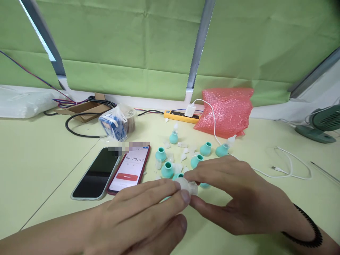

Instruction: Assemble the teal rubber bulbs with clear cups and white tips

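Observation:
Close to me, my left hand (148,205) pinches a small translucent white plastic piece (183,184) between its fingers. The fingertips of my right hand (225,198) close around the clear, ring-like end (193,188) of the same piece. Just beyond the hands stand several teal rubber bulbs with open necks, among them one bulb (168,170) and another bulb (205,149). Farther back, a teal bulb (173,137) carries a clear tip. To the right, a tilted bulb (222,150) has a translucent nozzle (232,140) in its neck. My hands partly hide the nearest bulbs.
Small translucent plastic pieces (183,156) lie among the bulbs. Left of them are a phone showing a timer (130,170) and a dark-screened phone (97,173). Behind lie a yellow power strip (180,116), red bubble wrap (225,111) and bagged tape (117,122). A white cable (281,173) and green fan (322,124) sit right.

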The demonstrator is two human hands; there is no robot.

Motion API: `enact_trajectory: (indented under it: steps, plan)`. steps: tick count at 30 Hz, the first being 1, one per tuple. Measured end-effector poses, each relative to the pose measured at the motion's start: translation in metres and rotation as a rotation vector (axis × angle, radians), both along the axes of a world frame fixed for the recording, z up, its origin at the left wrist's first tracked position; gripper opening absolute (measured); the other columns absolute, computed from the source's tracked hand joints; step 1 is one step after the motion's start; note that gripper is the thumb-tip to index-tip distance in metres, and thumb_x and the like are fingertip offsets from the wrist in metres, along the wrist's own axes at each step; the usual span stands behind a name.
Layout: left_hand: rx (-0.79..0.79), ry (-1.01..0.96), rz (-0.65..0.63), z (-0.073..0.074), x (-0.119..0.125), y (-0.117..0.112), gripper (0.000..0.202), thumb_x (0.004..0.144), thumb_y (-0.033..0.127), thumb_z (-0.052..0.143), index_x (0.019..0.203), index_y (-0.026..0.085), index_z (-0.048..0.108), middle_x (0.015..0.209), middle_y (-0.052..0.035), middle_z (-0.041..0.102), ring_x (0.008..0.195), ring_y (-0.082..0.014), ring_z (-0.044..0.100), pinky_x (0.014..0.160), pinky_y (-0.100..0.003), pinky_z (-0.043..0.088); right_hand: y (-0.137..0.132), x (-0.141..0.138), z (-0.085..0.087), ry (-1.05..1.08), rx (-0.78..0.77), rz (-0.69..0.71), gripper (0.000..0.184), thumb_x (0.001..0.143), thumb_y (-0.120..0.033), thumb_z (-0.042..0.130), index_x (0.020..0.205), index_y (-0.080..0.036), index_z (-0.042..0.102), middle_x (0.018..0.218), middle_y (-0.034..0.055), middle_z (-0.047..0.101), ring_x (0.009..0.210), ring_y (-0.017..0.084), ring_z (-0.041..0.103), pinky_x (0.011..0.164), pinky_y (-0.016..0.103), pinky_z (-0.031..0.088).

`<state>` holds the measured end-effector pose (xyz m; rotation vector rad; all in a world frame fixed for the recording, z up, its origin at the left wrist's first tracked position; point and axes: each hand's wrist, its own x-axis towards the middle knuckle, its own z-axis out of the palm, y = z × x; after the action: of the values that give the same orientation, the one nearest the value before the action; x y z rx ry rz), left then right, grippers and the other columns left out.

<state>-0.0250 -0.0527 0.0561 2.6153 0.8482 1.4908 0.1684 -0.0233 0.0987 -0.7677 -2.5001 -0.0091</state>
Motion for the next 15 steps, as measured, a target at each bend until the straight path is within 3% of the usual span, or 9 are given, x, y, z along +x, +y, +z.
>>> enact_trajectory:
  steps: [2, 4, 6, 8, 12, 15]
  plan:
    - [0.003, -0.003, -0.026, 0.006, -0.003, 0.005, 0.032, 0.075, 0.005, 0.050, 0.096, 0.029, 0.056, 0.093, 0.0051, 0.066, 0.086, -0.0144, 0.061, 0.090, -0.035, 0.048, 0.001, -0.001, -0.001, 0.023, -0.022, 0.001, 0.003, 0.073, -0.022, 0.053, 0.070, -0.021, 0.054, 0.064, 0.0007, 0.062, 0.056, 0.013, 0.055, 0.048, 0.024, 0.037]
    - [-0.041, 0.184, -0.161, 0.014, -0.007, 0.011, 0.023, 0.076, 0.003, 0.048, 0.084, 0.023, 0.057, 0.100, 0.0032, 0.063, 0.085, -0.0109, 0.061, 0.097, -0.033, 0.042, 0.003, -0.002, -0.001, 0.049, -0.040, -0.001, 0.002, 0.071, -0.019, 0.055, 0.069, -0.020, 0.054, 0.065, 0.0003, 0.063, 0.057, 0.012, 0.056, 0.050, 0.024, 0.037]
    - [-0.060, 0.154, -0.082, 0.019, -0.010, 0.014, 0.021, 0.075, 0.001, 0.047, 0.071, 0.021, 0.054, 0.105, 0.0024, 0.060, 0.089, -0.0110, 0.060, 0.101, -0.036, 0.036, 0.004, -0.004, 0.001, 0.084, -0.064, 0.002, 0.003, 0.068, -0.016, 0.056, 0.070, -0.019, 0.055, 0.063, -0.0007, 0.062, 0.055, 0.011, 0.055, 0.051, 0.023, 0.038]
    - [-0.077, 0.134, -0.071, 0.023, -0.012, 0.016, 0.021, 0.073, 0.000, 0.050, 0.072, 0.020, 0.051, 0.108, 0.0003, 0.058, 0.097, -0.0126, 0.057, 0.100, -0.034, 0.038, 0.005, -0.005, 0.004, 0.128, -0.077, 0.003, 0.005, 0.068, -0.016, 0.057, 0.072, -0.018, 0.056, 0.060, -0.0016, 0.060, 0.053, 0.010, 0.053, 0.051, 0.023, 0.038]
    - [-0.153, -0.023, -0.220, 0.027, -0.013, 0.018, 0.038, 0.069, -0.005, 0.051, 0.093, 0.022, 0.042, 0.103, -0.0032, 0.058, 0.106, -0.0167, 0.051, 0.095, -0.035, 0.042, 0.007, -0.006, 0.009, 0.189, -0.053, -0.011, 0.004, 0.073, -0.022, 0.056, 0.074, -0.018, 0.058, 0.057, -0.0009, 0.059, 0.050, 0.010, 0.052, 0.047, 0.024, 0.038]
    - [-0.349, -0.150, -0.320, 0.034, -0.013, 0.019, 0.048, 0.071, -0.005, 0.049, 0.105, 0.024, 0.033, 0.112, -0.0055, 0.053, 0.109, -0.0197, 0.048, 0.095, -0.041, 0.040, 0.012, -0.006, 0.009, 0.325, -0.126, -0.006, 0.007, 0.072, -0.022, 0.059, 0.075, -0.016, 0.060, 0.058, 0.0001, 0.060, 0.049, 0.010, 0.052, 0.046, 0.023, 0.043]
